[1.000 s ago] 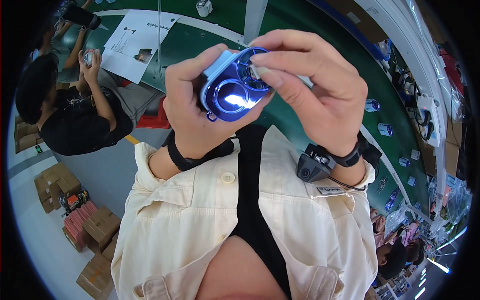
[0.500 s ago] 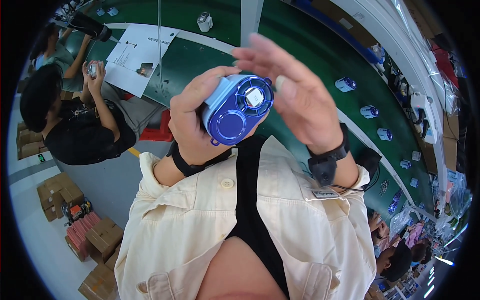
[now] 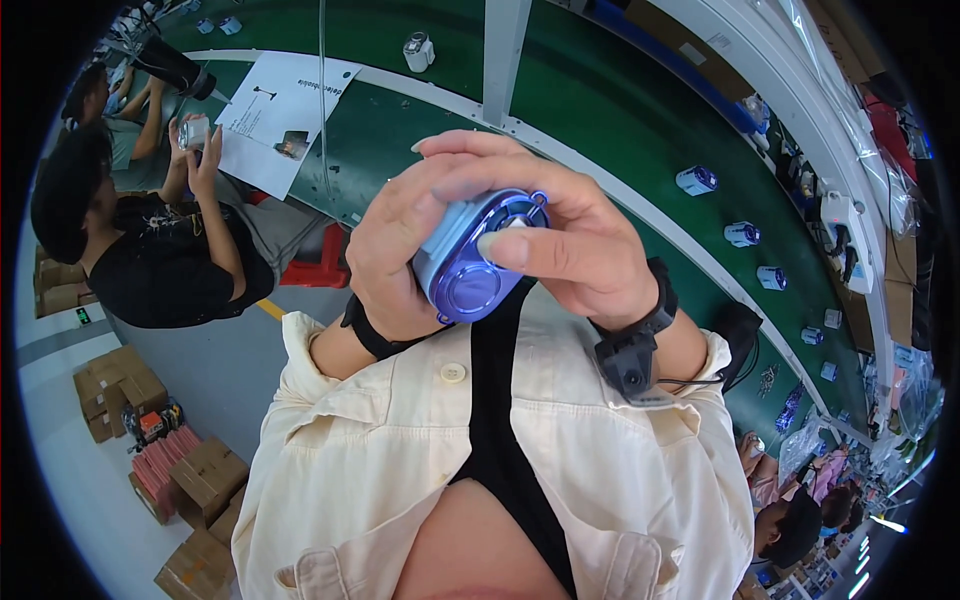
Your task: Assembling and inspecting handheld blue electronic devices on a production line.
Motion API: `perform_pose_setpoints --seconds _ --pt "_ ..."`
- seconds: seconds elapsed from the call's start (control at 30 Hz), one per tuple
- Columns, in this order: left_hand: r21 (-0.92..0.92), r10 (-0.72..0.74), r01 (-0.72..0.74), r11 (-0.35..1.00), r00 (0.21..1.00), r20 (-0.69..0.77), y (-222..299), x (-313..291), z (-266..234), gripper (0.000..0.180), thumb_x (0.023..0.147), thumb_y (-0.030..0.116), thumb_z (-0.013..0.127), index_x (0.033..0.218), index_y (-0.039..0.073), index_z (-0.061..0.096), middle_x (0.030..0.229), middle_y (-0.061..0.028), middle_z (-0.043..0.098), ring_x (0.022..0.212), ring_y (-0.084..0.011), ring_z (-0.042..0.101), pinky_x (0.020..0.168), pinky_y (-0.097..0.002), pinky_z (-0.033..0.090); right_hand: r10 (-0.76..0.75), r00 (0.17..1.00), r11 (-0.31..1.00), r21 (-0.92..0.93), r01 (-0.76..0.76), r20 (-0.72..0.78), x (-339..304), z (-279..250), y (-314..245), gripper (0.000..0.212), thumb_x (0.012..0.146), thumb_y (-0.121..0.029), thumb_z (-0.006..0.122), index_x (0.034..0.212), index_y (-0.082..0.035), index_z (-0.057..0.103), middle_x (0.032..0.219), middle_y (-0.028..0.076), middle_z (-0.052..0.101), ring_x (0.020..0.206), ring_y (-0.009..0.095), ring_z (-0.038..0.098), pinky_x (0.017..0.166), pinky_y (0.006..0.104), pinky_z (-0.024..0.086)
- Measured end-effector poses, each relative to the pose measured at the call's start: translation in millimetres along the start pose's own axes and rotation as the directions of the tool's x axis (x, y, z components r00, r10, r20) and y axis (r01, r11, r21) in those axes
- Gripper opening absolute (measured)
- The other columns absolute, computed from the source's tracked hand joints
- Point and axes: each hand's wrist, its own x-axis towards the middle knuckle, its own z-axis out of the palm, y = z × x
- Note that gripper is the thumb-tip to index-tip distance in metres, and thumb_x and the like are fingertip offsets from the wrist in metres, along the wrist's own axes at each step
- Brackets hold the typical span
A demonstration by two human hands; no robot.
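The blue oval gadget [image 3: 468,289] is in both hands, in front of the person's chest. Its shiny front faces up to the camera. Its long way runs on a slant, from low on the left to high on the right. A small loop [image 3: 443,319] sticks out at the low end, and another small loop sits at the high end. A round ring shape fills the low half of the front, and a round hole with spokes fills the high half.

The left hand [image 3: 388,255] wraps round the left side and holds the gadget firmly. The right hand [image 3: 600,235] is curled round the right side and is nearer to the spoked hole. Its thumb lies across that hole, and its fingers go over the far side to meet the left fingers.

The thumb hides most of the hole, so I cannot tell what sits inside. The back of the gadget and some left fingertips are hidden too. I cannot tell how hard the thumb pushes.

A small black camera [image 3: 630,370] is on the right wrist. Past the hands, more blue gadgets [image 3: 741,234] stand on the green bench [image 3: 600,100] to the right. They get small and hard to make out near the rim. A white paper sheet [image 3: 270,130] lies to the left, near a co-worker in black [image 3: 165,250].
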Motion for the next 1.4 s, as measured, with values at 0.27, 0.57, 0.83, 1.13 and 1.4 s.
perform_pose_setpoints --seconds 0.27,0.57,0.83,1.13,1.4 --pt "0.0 -0.069 0.069 0.998 0.997 -0.028 3.6 -6.3 8.4 0.077 0.068 0.014 0.085 0.13 0.006 0.04 0.112 -0.0248 0.061 0.099 -0.0363 0.064 0.084 -0.0414 0.052 -0.008 0.992 1.0 0.025 0.012 -0.129 -3.1 11.8 6.4 0.035 0.089 -0.022 0.06 0.119 -0.004 0.058 0.14 0.02 0.041 0.122 0.026 0.047 0.1 0.0379 0.039" --pt "0.071 -0.209 0.215 0.974 0.974 -0.086 7.2 -17.2 25.9 0.072 0.064 0.016 0.089 0.119 0.003 0.045 0.112 -0.0222 0.06 0.098 -0.0336 0.064 0.082 -0.0383 0.052 -0.019 0.973 0.998 0.047 0.031 -0.232 -10.5 0.2 26.7 0.032 0.097 -0.023 0.049 0.12 -0.002 0.054 0.134 0.018 0.046 0.119 0.024 0.051 0.099 0.0354 0.042" --pt "0.216 -0.493 0.453 0.865 0.846 0.203 -40.3 -31.5 58.3 0.071 0.065 0.023 0.087 0.121 0.001 0.049 0.119 -0.0176 0.055 0.107 -0.0287 0.058 0.087 -0.0378 0.048 0.209 0.845 0.954 0.291 -0.066 -0.493 -30.8 -109.4 82.1 0.034 0.096 -0.03 0.05 0.121 -0.006 0.052 0.123 0.014 0.055 0.11 0.025 0.057 0.089 0.0435 0.05" --pt "0.195 -0.814 0.79 0.581 0.565 0.136 -94.5 -53.9 22.8 0.061 0.074 0.025 0.081 0.121 0.001 0.05 0.118 -0.0159 0.057 0.111 -0.0254 0.056 0.094 -0.0388 0.046 -0.231 0.229 0.737 -0.324 -0.594 -0.946 -141.9 -388.5 137.2 0.041 0.096 -0.038 0.046 0.123 -0.008 0.055 0.112 0.013 0.061 0.094 0.026 0.063 0.075 0.0414 0.054" --pt "0.168 -0.911 0.896 0.412 0.405 0.074 -136.3 -68.9 13.1 0.055 0.079 0.024 0.078 0.119 -0.001 0.05 0.119 -0.0155 0.057 0.111 -0.0241 0.056 0.094 -0.0373 0.046 -0.715 0.354 -0.008 -0.5 -0.866 -0.603 -132.3 -380.9 153.9 0.032 0.09 -0.022 0.057 0.118 -0.006 0.059 0.119 0.022 0.057 0.11 0.041 0.053 0.097 0.0483 0.041"
